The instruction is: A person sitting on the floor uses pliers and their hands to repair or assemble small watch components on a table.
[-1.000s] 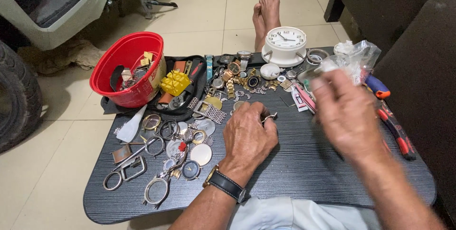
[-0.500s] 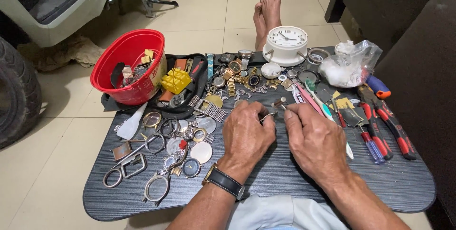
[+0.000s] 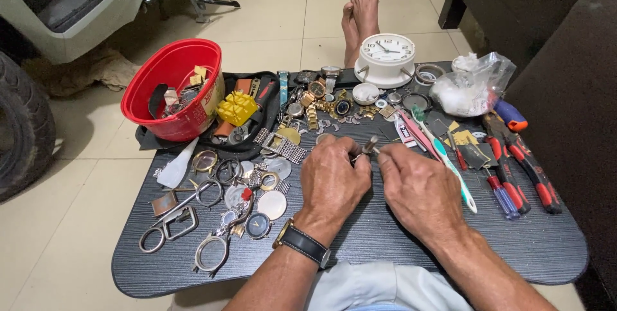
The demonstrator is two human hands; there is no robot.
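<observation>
My left hand [image 3: 332, 179] rests palm down on the dark tray table [image 3: 411, 253], a black-strapped wristwatch [image 3: 301, 245] on its wrist. Its fingertips pinch a small metal watch part [image 3: 368, 146]. My right hand [image 3: 419, 189] lies beside it, fingertips touching the same small part from the right. Watch cases, rings and dials [image 3: 257, 189] are spread to the left of my hands. Metal watch bands and watch heads [image 3: 315, 105] lie just beyond them.
A red bowl [image 3: 172, 86] of parts and a yellow block [image 3: 236, 108] stand at the back left. A white clock [image 3: 385, 59], a plastic bag [image 3: 472, 86], a toothbrush [image 3: 443, 157], screwdrivers and red-handled pliers [image 3: 520, 163] lie to the right. Bare feet [image 3: 360, 12] lie beyond the table.
My right hand came down from the plastic bag at the right and joined my left hand at the small metal part. My left hand stayed in place.
</observation>
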